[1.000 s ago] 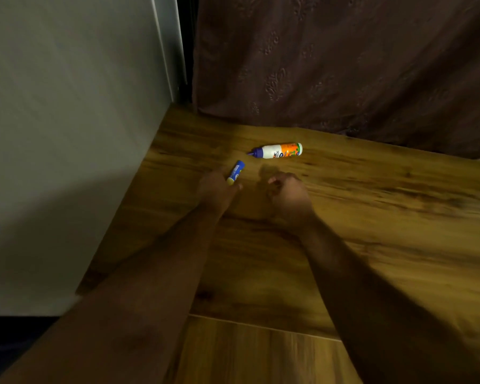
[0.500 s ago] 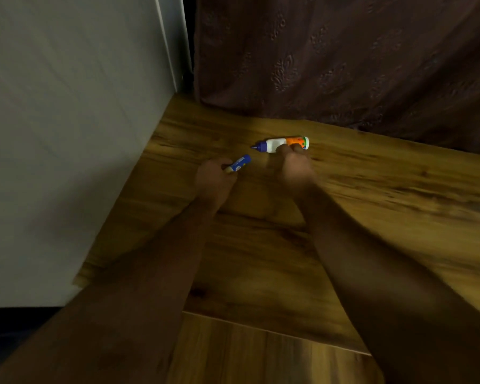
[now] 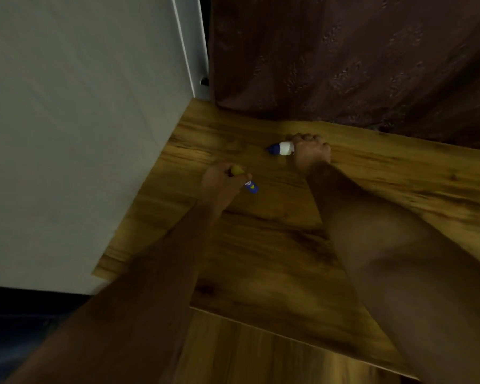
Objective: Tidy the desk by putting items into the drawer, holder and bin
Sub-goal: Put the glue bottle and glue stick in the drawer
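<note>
head view, frame centre: right hand (image 3: 311, 155) clamps light, rigid white blue-tipped plastic glue bottle (image 3: 281, 148) mid-body; left hand (image 3: 222, 181) pinches small blue-and-yellow glue stick (image 3: 248, 185).

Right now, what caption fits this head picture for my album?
Left hand holds a glue stick; right hand grips a glue bottle.

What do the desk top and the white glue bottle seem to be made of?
Desk top: wood or wood-look laminate, going by its streaky brown grain and slight sheen. Glue bottle, gripped by the right hand: probably smooth plastic, white body with a blue pointed cap.
</note>
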Tool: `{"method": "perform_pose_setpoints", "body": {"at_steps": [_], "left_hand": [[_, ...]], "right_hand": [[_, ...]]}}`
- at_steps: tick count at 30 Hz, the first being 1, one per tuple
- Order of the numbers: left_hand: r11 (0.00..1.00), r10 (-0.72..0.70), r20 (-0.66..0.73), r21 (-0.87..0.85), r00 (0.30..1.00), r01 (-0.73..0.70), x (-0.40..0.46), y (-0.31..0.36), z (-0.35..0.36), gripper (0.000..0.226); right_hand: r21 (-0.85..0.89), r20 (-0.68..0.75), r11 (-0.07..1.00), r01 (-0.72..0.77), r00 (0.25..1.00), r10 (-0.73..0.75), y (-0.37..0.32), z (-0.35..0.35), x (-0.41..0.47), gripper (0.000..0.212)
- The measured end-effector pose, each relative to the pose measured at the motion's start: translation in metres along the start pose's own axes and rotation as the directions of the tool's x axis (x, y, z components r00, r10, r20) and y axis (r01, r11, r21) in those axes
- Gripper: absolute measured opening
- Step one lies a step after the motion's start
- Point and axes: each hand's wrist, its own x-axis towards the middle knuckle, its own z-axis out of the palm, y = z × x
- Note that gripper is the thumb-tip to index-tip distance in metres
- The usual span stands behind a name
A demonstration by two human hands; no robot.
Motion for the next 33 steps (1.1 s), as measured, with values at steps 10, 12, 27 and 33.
{"method": "perform_pose_setpoints", "body": {"at_steps": [10, 12, 27, 33], "left_hand": [[0.968, -0.069, 0.023, -0.242, 0.997, 0.072, -0.042, 0.010, 0.003, 0.037], [0.956, -0.077, 0.031, -0.283, 0.997, 0.082, -0.052, 0.014, 0.002, 0.038], [0.953, 0.015, 0.175, -0.300, 0.984, 0.039, -0.129, 0.036, -0.003, 0.039], [0.968, 0.020, 0.399, -0.237, 0.917, 0.082, -0.171, 0.023, -0.001, 0.021]], "right_hand": [[0.193, -0.065, 0.981, -0.002, 0.998, 0.015, 0.013, 0.014, -0.062, 0.037], [0.441, -0.100, 0.898, -0.010, 0.993, 0.061, 0.013, 0.012, -0.078, 0.039], [0.999, 0.041, 0.023, -0.043, 0.994, 0.100, -0.001, -0.015, -0.235, 0.026], [0.996, 0.086, 0.003, -0.089, 0.969, 0.232, -0.001, -0.014, -0.305, 0.021]]}}
